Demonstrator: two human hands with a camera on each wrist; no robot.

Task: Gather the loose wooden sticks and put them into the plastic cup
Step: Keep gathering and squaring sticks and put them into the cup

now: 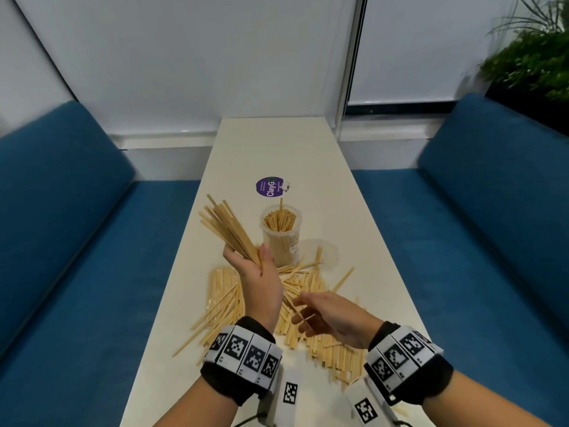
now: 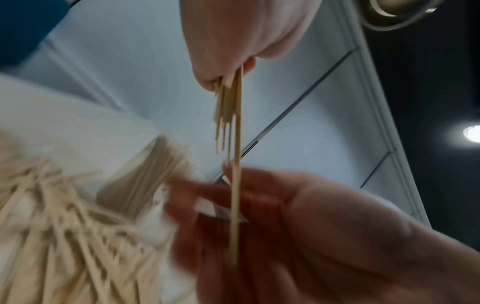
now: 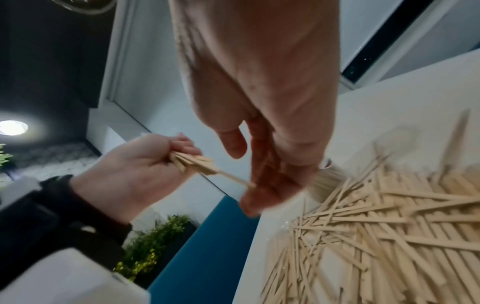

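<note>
My left hand (image 1: 252, 272) is raised over the white table (image 1: 277, 149) and grips a bundle of wooden sticks (image 1: 226, 229) that fans up and to the left. One longer stick (image 2: 235, 185) pokes out below the fist (image 2: 233, 41). My right hand (image 1: 326, 315) hovers just right of it, fingers extended, with that stick's lower end against the fingers (image 3: 259, 181). The clear plastic cup (image 1: 280, 241) stands upright behind the hands, packed with sticks. A big loose pile of sticks (image 1: 311, 291) lies on the table under both hands.
A purple round sticker (image 1: 269, 186) lies beyond the cup. A flat stack of sticks (image 1: 223, 285) sits at the pile's left. Blue benches (image 1: 61, 241) flank the narrow table on both sides, and a plant (image 1: 535, 57) stands at the far right.
</note>
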